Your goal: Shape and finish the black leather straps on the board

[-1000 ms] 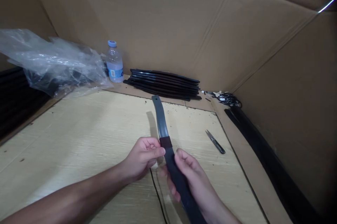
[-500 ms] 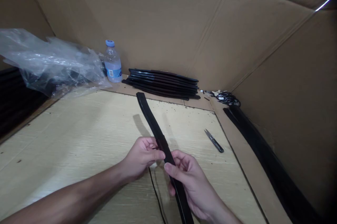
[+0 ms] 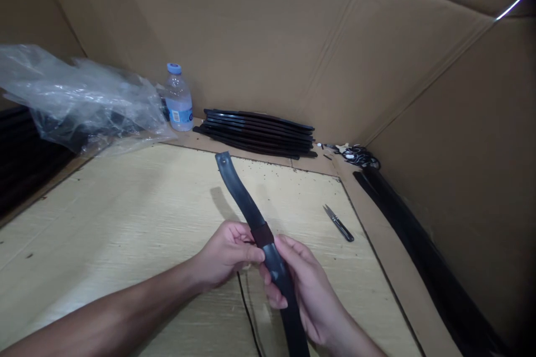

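A long, curved black strip (image 3: pixel 240 192) with a small hole near its far end slants across the middle of the view. Partway along it sits a dark brownish-black wrapped band (image 3: pixel 262 235). My right hand (image 3: pixel 304 284) is closed round the strip just below the band, its fingertips showing on the left edge. Against the strip's left side, my left hand (image 3: pixel 234 251) pinches a thin black cord (image 3: pixel 248 306), whose tail hangs down toward the bottom of the view. The left thumb tip touches the strip beside the band.
Thread snips (image 3: pixel 338 223) lie on the pale wooden board (image 3: pixel 138 223) at right. Behind are a stack of black strips (image 3: pixel 257 133), a water bottle (image 3: pixel 179 101) and clear plastic bags (image 3: pixel 104 103). Tangled cord (image 3: pixel 360 156) and long black pieces (image 3: pixel 412 239) lie along the right cardboard wall.
The strip's far end has swung left, and the strip has rolled edge-on and back to its broad face. My right hand has shifted its hold; my left has stayed beside the band.
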